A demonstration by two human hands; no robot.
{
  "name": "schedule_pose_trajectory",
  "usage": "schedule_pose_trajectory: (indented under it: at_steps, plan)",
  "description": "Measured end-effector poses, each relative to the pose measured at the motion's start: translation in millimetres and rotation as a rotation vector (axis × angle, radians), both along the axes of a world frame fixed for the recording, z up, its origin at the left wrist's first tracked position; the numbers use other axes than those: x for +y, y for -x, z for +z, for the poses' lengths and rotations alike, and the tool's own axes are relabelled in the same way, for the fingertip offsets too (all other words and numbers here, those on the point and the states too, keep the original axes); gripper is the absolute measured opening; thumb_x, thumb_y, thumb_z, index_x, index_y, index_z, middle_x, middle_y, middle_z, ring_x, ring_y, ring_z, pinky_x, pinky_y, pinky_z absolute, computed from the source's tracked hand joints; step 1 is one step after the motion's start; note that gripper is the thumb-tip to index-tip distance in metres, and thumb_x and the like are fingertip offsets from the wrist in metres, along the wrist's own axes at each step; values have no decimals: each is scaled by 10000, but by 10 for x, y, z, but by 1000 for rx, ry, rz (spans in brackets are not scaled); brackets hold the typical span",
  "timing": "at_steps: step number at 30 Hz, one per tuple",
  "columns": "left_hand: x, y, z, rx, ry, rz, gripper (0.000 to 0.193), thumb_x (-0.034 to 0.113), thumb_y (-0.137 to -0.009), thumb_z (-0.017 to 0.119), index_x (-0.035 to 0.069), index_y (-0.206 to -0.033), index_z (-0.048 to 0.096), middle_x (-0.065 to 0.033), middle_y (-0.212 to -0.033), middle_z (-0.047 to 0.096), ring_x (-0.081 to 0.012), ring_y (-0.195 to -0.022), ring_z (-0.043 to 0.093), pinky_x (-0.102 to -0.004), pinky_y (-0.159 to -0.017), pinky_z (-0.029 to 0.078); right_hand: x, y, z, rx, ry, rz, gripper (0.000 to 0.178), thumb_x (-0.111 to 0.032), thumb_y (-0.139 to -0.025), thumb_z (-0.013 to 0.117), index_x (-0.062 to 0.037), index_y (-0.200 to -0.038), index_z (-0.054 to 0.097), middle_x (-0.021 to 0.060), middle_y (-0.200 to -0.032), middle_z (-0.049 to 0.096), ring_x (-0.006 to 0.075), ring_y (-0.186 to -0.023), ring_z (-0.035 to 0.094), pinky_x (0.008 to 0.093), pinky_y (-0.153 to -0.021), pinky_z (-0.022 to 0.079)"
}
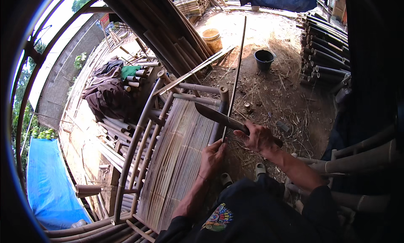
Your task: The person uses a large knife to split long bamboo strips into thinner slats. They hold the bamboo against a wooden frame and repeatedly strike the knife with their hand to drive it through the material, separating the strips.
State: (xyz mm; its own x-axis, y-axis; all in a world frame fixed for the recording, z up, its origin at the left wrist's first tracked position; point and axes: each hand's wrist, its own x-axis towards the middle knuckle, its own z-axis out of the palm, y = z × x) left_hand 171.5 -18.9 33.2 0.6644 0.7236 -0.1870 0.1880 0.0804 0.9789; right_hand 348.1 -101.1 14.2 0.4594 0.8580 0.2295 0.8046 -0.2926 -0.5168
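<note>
My right hand (259, 138) is closed around the handle of a machete (219, 117). Its dark, broad blade points up and to the left, over the edge of a bamboo bench (168, 150) with a slatted seat. My left hand (211, 159) pinches the near end of a long, thin bamboo strip (238, 70). From those fingers the strip runs away from me, far out over the dirt floor. The blade crosses the strip a little beyond my left fingers; whether the two touch I cannot tell.
A black bucket (264, 59) and an orange-yellow bucket (212, 39) stand on the littered ground ahead. Stacked bamboo poles (324, 49) fill the far right. Dark cloth (111, 89) drapes over poles on the left, near a blue tarp (52, 184). Bamboo framework (357, 161) stands at my right.
</note>
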Motion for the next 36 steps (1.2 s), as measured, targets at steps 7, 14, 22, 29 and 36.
schedule_pose_trajectory:
  at_steps: [7, 14, 22, 29, 36]
  plan:
    - [-129, 256, -187, 64, 24, -29, 306, 158, -940, 593, -27, -1182, 612, 31, -865, 609, -29, -764, 512, -193, -654, 423, 28, -251, -11, 36, 30, -134, 601, -643, -862, 496, -47, -814, 559, 163, -584, 593, 356, -580, 648, 436, -499, 502]
    - [-368, 444, 5, 88, 43, -44, 281, 121, -934, 589, 3, -1186, 625, 21, -896, 632, -27, -799, 526, -192, -685, 439, -110, -467, -14, -83, -12, -80, 605, -653, -893, 421, -69, -819, 560, 147, -585, 598, 346, -604, 658, 458, -531, 507]
    - [-487, 914, -7, 215, -115, -141, 263, 70, -928, 563, 9, -1177, 619, -59, -904, 648, -75, -842, 573, -235, -724, 466, -172, -807, 117, 61, 73, -227, 635, -670, -903, 366, -70, -885, 570, 162, -615, 612, 340, -603, 656, 446, -525, 513]
    - [-477, 962, 37, 237, -380, -183, 268, 45, -869, 600, 41, -1135, 630, -120, -743, 570, -220, -656, 594, -314, -594, 456, -230, -997, 174, -93, 49, -223, 622, -656, -901, 401, -62, -836, 572, 117, -562, 573, 280, -492, 629, 406, -448, 496]
    - [-472, 1045, -48, 207, -440, -184, 275, 26, -854, 604, 37, -1126, 642, -125, -744, 597, -216, -642, 602, -304, -593, 465, -259, -1072, 78, -151, -52, -131, 663, -698, -882, 379, -62, -800, 547, 114, -551, 571, 302, -529, 637, 431, -480, 505]
